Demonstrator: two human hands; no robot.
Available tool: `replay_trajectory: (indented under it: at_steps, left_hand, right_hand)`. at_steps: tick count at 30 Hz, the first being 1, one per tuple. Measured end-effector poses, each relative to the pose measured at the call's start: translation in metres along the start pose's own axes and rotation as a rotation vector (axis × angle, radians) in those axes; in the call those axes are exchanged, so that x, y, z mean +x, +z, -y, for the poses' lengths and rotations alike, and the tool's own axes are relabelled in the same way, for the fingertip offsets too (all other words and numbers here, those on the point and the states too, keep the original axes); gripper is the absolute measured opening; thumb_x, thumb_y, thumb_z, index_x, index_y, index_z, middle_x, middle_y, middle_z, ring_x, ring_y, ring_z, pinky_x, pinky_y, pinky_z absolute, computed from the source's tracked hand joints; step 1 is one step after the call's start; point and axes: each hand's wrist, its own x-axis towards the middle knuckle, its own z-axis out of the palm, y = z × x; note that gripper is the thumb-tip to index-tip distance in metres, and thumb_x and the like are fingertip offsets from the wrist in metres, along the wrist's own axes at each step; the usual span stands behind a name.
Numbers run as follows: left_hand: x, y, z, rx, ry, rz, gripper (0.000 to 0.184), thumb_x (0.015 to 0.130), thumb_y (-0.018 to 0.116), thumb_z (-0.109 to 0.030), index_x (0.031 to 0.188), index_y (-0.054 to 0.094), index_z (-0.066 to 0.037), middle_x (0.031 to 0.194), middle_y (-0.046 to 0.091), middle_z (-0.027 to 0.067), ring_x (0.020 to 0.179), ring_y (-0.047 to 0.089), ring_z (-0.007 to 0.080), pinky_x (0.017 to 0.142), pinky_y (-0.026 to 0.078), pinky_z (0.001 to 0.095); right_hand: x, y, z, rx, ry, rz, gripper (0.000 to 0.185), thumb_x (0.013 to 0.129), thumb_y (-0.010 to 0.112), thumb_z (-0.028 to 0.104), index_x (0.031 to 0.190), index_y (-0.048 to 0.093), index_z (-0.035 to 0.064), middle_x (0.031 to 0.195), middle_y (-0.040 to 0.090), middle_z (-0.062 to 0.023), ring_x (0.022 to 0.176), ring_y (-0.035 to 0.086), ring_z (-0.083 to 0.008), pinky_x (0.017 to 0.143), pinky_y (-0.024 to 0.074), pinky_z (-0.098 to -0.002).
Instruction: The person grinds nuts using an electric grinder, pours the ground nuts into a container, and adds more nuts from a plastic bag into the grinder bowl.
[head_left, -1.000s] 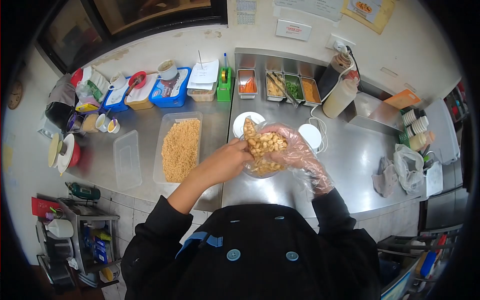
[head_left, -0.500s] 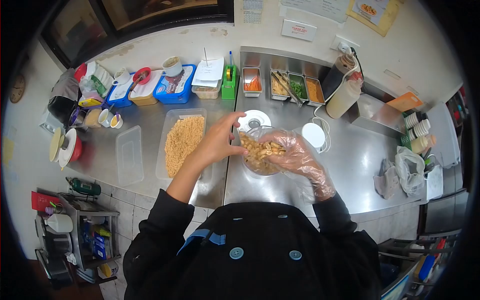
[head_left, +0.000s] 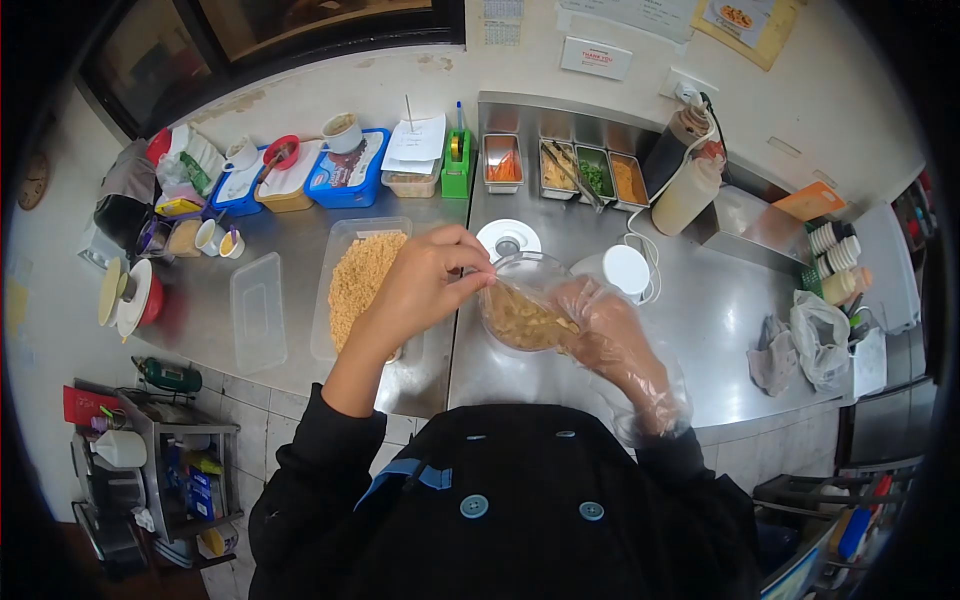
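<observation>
My left hand [head_left: 440, 275] is bare and closed, thumb and fingers pinching the edge of a clear plastic bag [head_left: 535, 282]. Pale brown nuts, peanuts by their look [head_left: 525, 322], lie in the bag, over a round clear container [head_left: 520, 256]. My right hand [head_left: 610, 330], in a clear plastic glove, is closed at the bag's right side; its fingertips are partly covered by the film. Left of these, a clear tub [head_left: 322, 335] holds chopped tan crumbs [head_left: 362, 275], partly behind my left forearm. A white ring-shaped lid [head_left: 518, 231] lies just behind the container.
Metal trays of toppings [head_left: 560, 170] stand at the back, with squeeze bottles [head_left: 690, 195] to their right. A white round appliance [head_left: 625, 270] with a cord is near my right hand. A clear lid [head_left: 258, 310] lies at left; plastic bags [head_left: 820, 340] at right.
My left hand has gone from spread fingers to a pinch on the plastic. My gloved right hand has drawn back slightly to the right, and the nuts sit lower.
</observation>
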Motion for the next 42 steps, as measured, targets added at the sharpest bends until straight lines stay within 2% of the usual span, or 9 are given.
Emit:
replay_trajectory:
  at_steps: [4, 7, 10, 16, 28, 35, 37, 39, 42]
  left_hand:
    - [-0.003, -0.004, -0.011, 0.050, -0.014, -0.024, 0.007, 0.076, 0.069, -0.005, 0.082, 0.068, -0.002, 0.079, 0.062, 0.0054, 0.068, 0.059, 0.0178, 0.062, 0.047, 0.0263]
    - [-0.005, -0.003, -0.008, 0.010, -0.061, -0.009, 0.011, 0.078, 0.068, -0.010, 0.085, 0.067, -0.001, 0.076, 0.058, 0.0115, 0.068, 0.057, 0.0267, 0.063, 0.045, 0.0345]
    - [-0.006, -0.006, -0.007, -0.031, -0.084, -0.003, 0.013, 0.077, 0.069, -0.012, 0.084, 0.065, -0.001, 0.073, 0.057, 0.0117, 0.066, 0.055, 0.0254, 0.060, 0.044, 0.0337]
    - [-0.003, -0.012, -0.012, -0.003, -0.184, 0.076, 0.015, 0.077, 0.070, -0.012, 0.078, 0.060, 0.000, 0.069, 0.054, 0.0103, 0.060, 0.051, 0.0203, 0.057, 0.041, 0.0312]
    - [-0.014, -0.024, -0.005, 0.137, -0.009, 0.065, 0.007, 0.079, 0.062, -0.001, 0.086, 0.061, 0.001, 0.077, 0.054, 0.0110, 0.070, 0.057, 0.0215, 0.064, 0.045, 0.0316]
    - [-0.013, -0.010, 0.006, -0.112, -0.109, 0.131, 0.009, 0.080, 0.065, -0.005, 0.087, 0.060, -0.002, 0.078, 0.056, 0.0072, 0.070, 0.057, 0.0156, 0.062, 0.043, 0.0283]
    - [-0.010, -0.003, 0.009, -0.344, -0.344, 0.183, 0.010, 0.080, 0.068, -0.005, 0.088, 0.062, -0.006, 0.075, 0.055, 0.0016, 0.068, 0.054, 0.0102, 0.062, 0.044, 0.0247]
    - [-0.008, -0.003, 0.003, -0.340, -0.310, 0.153, 0.012, 0.079, 0.070, -0.009, 0.087, 0.061, -0.005, 0.073, 0.055, 0.0027, 0.063, 0.051, 0.0123, 0.059, 0.043, 0.0265]
    - [-0.008, -0.004, 0.009, -0.185, -0.241, 0.172, 0.019, 0.076, 0.074, -0.014, 0.085, 0.060, -0.004, 0.072, 0.055, 0.0029, 0.063, 0.050, 0.0111, 0.059, 0.042, 0.0258]
  right_hand:
    - [-0.013, -0.008, -0.007, -0.067, 0.007, 0.019, 0.031, 0.069, 0.072, 0.011, 0.096, 0.057, 0.0050, 0.087, 0.059, -0.0154, 0.082, 0.058, -0.0351, 0.071, 0.0473, -0.0403]
    - [-0.024, -0.004, -0.024, 0.260, 0.155, 0.032, 0.028, 0.068, 0.076, 0.010, 0.090, 0.059, 0.0039, 0.080, 0.060, -0.0131, 0.076, 0.058, -0.0292, 0.068, 0.0467, -0.0358]
    - [-0.029, -0.003, -0.028, 0.415, 0.250, -0.019, 0.023, 0.067, 0.079, 0.004, 0.084, 0.063, 0.0021, 0.083, 0.061, -0.0079, 0.072, 0.058, -0.0166, 0.064, 0.0471, -0.0300]
    - [-0.024, -0.009, -0.026, 0.398, -0.009, -0.384, 0.010, 0.072, 0.074, 0.004, 0.076, 0.064, 0.0019, 0.075, 0.060, -0.0063, 0.067, 0.056, -0.0175, 0.062, 0.0442, -0.0297]
    - [-0.013, -0.030, -0.006, 0.126, -0.191, -0.399, 0.012, 0.079, 0.065, 0.002, 0.091, 0.062, 0.0042, 0.086, 0.058, -0.0115, 0.077, 0.057, -0.0293, 0.066, 0.0460, -0.0361]
    - [-0.001, -0.021, -0.015, 0.386, -0.052, -0.184, 0.006, 0.084, 0.062, 0.003, 0.090, 0.062, 0.0021, 0.089, 0.059, -0.0097, 0.081, 0.059, -0.0206, 0.070, 0.0470, -0.0314]
    - [-0.002, -0.021, -0.020, 0.341, -0.021, -0.044, 0.006, 0.085, 0.062, 0.003, 0.090, 0.062, 0.0011, 0.090, 0.059, -0.0085, 0.081, 0.059, -0.0175, 0.070, 0.0470, -0.0288]
    - [-0.004, -0.024, -0.022, 0.833, 0.152, -0.143, 0.005, 0.084, 0.063, 0.003, 0.088, 0.062, 0.0003, 0.086, 0.060, -0.0064, 0.081, 0.058, -0.0139, 0.070, 0.0466, -0.0259]
    - [0.000, -0.024, -0.037, 0.632, 0.028, -0.090, 0.004, 0.084, 0.064, 0.003, 0.087, 0.063, 0.0004, 0.085, 0.060, -0.0044, 0.079, 0.058, -0.0120, 0.071, 0.0467, -0.0252]
